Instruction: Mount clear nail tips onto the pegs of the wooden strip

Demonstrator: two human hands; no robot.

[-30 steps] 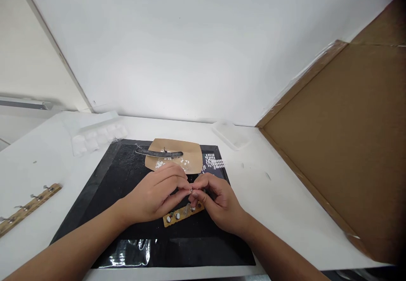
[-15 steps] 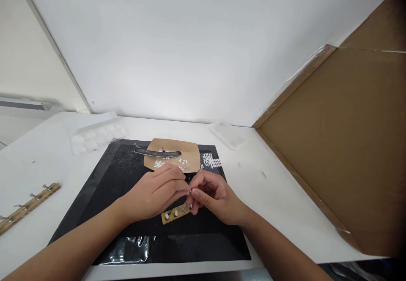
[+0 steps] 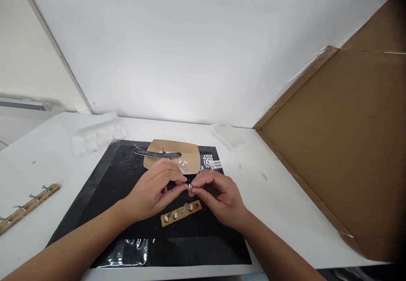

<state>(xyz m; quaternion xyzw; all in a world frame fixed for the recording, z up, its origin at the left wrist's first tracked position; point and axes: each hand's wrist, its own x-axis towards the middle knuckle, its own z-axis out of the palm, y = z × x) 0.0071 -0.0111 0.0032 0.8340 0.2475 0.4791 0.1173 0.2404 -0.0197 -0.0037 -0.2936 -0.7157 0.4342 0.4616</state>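
Above the black mat (image 3: 127, 230), my left hand (image 3: 155, 186) and my right hand (image 3: 220, 194) meet fingertip to fingertip. Both pinch a small white piece (image 3: 190, 186), too small and covered to tell its exact kind. Just below them a short yellow-brown stand (image 3: 181, 216) lies on the mat, with several small posts, some topped in white, and a clear piece among them. Behind my hands a dark curved nail file (image 3: 158, 153) rests across a brown paper tray (image 3: 190, 148) holding loose white bits. Rows of small white tabs (image 3: 212, 162) lie to its right.
At the left edge is another stand with metal clips (image 3: 31, 205). A crumpled clear-white plastic tray (image 3: 95, 139) stands back left, and a shallow white tray (image 3: 228, 136) back right. A cardboard panel (image 3: 342, 137) borders the right side; a white wall rises behind.
My left fingers have opened out from a tighter bunch, and the white piece shows more between the fingertips. My right hand has lifted slightly, uncovering the right end of the stand.
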